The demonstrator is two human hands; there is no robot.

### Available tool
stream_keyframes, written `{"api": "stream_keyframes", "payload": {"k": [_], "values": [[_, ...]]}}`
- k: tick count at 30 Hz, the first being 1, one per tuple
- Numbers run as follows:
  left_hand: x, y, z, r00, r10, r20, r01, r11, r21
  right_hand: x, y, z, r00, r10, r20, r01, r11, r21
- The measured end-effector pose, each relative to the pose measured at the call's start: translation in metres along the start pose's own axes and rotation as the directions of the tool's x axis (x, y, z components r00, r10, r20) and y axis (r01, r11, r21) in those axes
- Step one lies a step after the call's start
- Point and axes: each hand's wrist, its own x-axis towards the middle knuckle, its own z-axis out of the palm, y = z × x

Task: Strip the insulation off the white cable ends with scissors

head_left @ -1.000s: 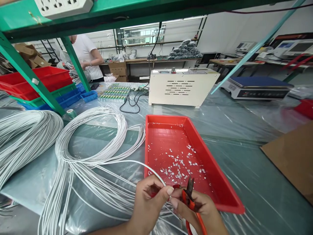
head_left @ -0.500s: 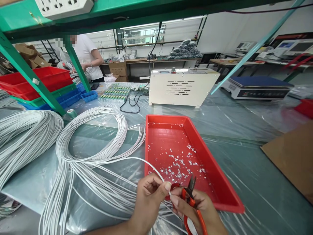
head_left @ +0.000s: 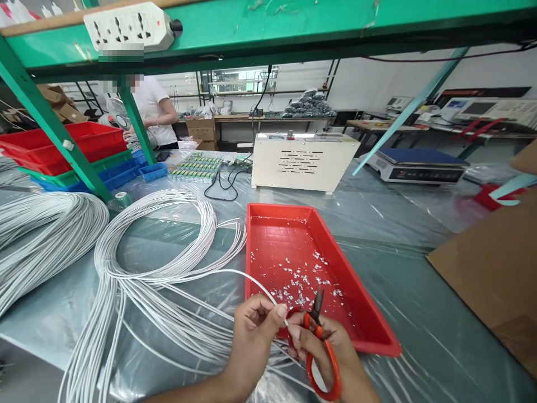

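Observation:
My left hand (head_left: pixel 251 336) pinches the end of a white cable (head_left: pixel 218 274) between thumb and fingers, just over the near rim of a red tray (head_left: pixel 356 313). My right hand (head_left: pixel 331 352) is closed around orange-handled scissors (head_left: pixel 321 358), blades pointing up and away, and its fingertips meet the cable end beside my left thumb. The cable runs back left into a large loose coil of white cables (head_left: pixel 155 246) on the plastic-covered table. Small white and silvery clippings lie scattered inside the tray.
A second white cable bundle (head_left: pixel 46 229) lies at far left. A cream machine box (head_left: pixel 300 162) and a scale (head_left: pixel 415 162) stand behind the tray; stacked red, green and blue bins (head_left: pixel 71 157) are at left. Cardboard (head_left: pixel 490 268) lies at right. A person in white stands at the back.
The view has tilted so everything sits slightly lower and left. Both hands stay together at the cable end; the scissors show more of their handle loop now.

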Motion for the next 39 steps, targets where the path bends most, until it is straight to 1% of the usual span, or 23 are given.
{"api": "stream_keyframes", "payload": {"k": [6,12,15,17,21,23,26,28,32,35,39], "values": [[-0.002,0.003,0.003,0.999,0.033,0.038,-0.032,0.999,-0.028,-0.002,0.001,0.001,0.999,-0.039,0.016,0.038,0.998,0.039],[-0.004,0.004,0.002,0.995,0.095,-0.023,-0.093,0.994,0.056,-0.003,-0.001,0.001,0.995,-0.097,0.021,0.096,0.995,0.016],[-0.003,0.002,0.001,0.997,0.082,-0.001,-0.081,0.995,0.052,-0.002,0.0,0.0,0.993,-0.121,0.004,0.121,0.992,-0.029],[-0.001,0.0,-0.002,0.998,0.068,-0.013,-0.067,0.996,0.054,-0.001,0.0,0.0,0.991,-0.136,0.009,0.136,0.989,-0.049],[0.002,-0.002,-0.004,0.997,0.047,-0.061,-0.044,0.998,0.051,0.001,-0.001,0.0,0.977,-0.197,0.084,0.204,0.975,-0.084],[0.003,0.001,-0.003,0.999,0.022,-0.046,-0.021,1.0,0.012,0.002,-0.005,0.002,0.962,-0.241,0.127,0.254,0.961,-0.106],[0.002,0.01,-0.001,1.0,0.006,0.031,-0.006,1.0,-0.026,0.002,-0.016,0.005,0.942,-0.284,0.179,0.31,0.942,-0.133],[0.0,0.019,0.0,0.997,0.026,0.073,-0.027,1.0,0.002,0.002,-0.024,0.008,0.935,-0.3,0.188,0.329,0.933,-0.148],[0.005,0.032,-0.002,0.995,0.059,0.075,-0.065,0.994,0.084,0.003,-0.037,0.012,0.925,-0.337,0.175,0.367,0.912,-0.183],[0.018,0.037,-0.002,0.993,0.047,0.105,-0.057,0.994,0.098,0.009,-0.039,0.012,0.925,-0.352,0.146,0.371,0.92,-0.127],[0.034,0.034,0.001,0.986,-0.004,0.167,-0.007,0.998,0.066,0.018,-0.035,0.007,0.927,-0.356,0.119,0.362,0.932,-0.029]]}}
